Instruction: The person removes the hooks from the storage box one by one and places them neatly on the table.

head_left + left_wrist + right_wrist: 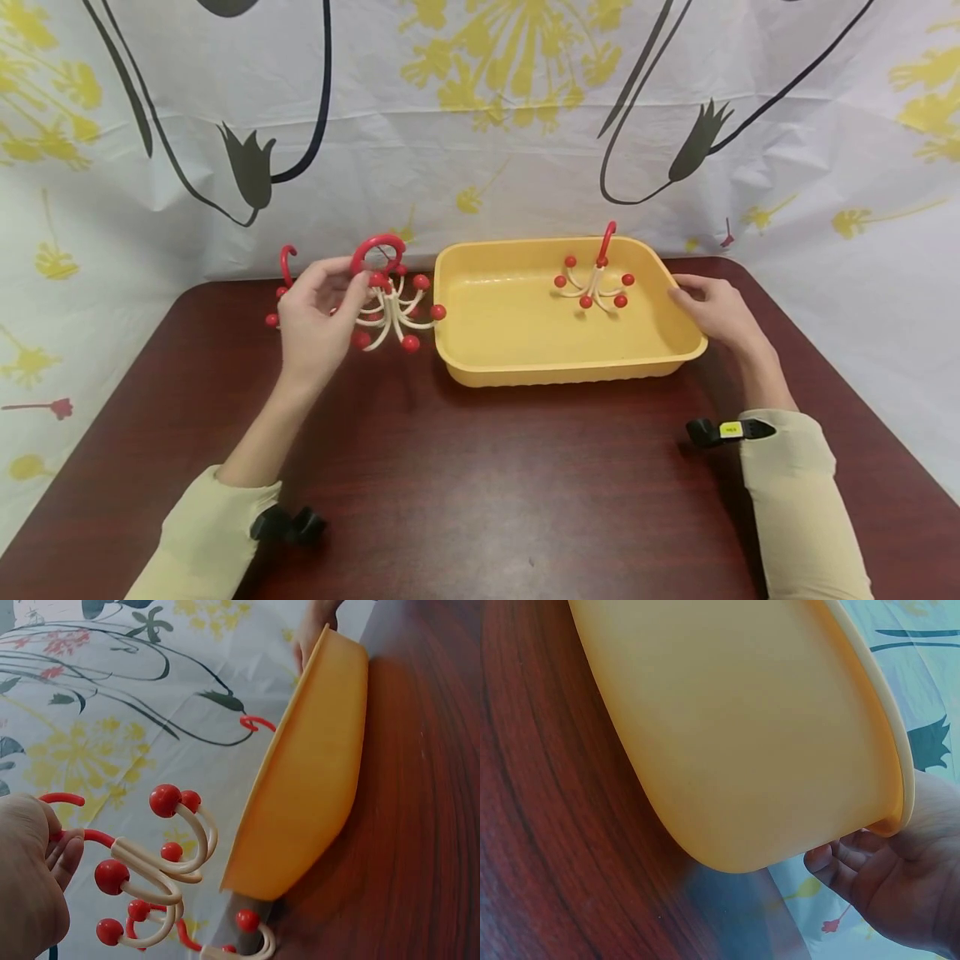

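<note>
My left hand [318, 321] pinches the red hook of a multi-arm hanger [392, 310], whose cream curved arms end in red balls. This hanger stays upright just left of the yellow tray [517, 368], one ball overlapping the tray's rim in the head view. The left wrist view shows thumb and fingertips on the hook's red stem. At the tray's right end my right hand [716, 312] grips the rim, fingers curled beneath it in the right wrist view. A similar hanger [596, 287] stands inside the tray, toward its right side.
Behind my left hand is another hanger [287, 265], mostly hidden, with its red hook and a few balls showing. The tray stands on a dark red wooden table [480, 483], near its back edge. A patterned white cloth [510, 183] hangs behind the table.
</note>
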Tool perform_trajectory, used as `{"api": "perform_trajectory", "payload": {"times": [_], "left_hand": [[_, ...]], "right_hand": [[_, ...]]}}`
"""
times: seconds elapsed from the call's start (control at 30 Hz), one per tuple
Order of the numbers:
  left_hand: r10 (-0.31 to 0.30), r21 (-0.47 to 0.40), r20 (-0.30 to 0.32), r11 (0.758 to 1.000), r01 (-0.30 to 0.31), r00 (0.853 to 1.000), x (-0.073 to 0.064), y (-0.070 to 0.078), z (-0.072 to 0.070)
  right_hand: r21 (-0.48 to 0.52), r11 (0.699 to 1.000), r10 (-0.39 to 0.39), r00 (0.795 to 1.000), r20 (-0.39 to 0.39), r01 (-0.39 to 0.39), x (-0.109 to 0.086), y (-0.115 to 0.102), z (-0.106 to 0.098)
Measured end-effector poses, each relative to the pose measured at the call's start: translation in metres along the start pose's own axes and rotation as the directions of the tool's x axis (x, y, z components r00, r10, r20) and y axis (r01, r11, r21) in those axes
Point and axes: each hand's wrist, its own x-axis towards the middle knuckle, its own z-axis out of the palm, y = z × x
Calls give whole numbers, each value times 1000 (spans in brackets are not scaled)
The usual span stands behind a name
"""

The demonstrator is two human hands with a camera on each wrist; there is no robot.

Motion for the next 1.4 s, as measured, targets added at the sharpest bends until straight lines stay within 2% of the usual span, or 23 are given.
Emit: {"api": "perform_trajectory", "payload": {"times": [0.13, 0.3, 0.57, 0.87, 1.2, 1.4], "left_hand": [[-22, 55, -4, 998, 22, 1000, -2, -1, -12], [-20, 111, -20, 994, 22, 1000, -5, -4, -28], [-23, 123, -68, 992, 31, 997, -8, -7, -49], [-70, 142, -95, 986, 83, 993, -12, -7, -71], [-127, 157, -124, 977, 146, 984, -21, -15, -90], [-140, 222, -127, 961, 166, 982, -27, -19, -98]], "right_hand": [[12, 1000, 0, 1000, 10, 0, 0, 0, 0], [16, 1000, 2, 1000, 18, -2, 0, -1, 1], [10, 1000, -7, 1000, 0, 7, 2, 0, 1], [9, 1000, -9, 1000, -1, 9, 2, 1, 1], [16, 1000, -9, 1000, -3, 9, 2, 2, 1], [13, 1000, 6, 1000, 4, -6, 0, 1, 0]]}}
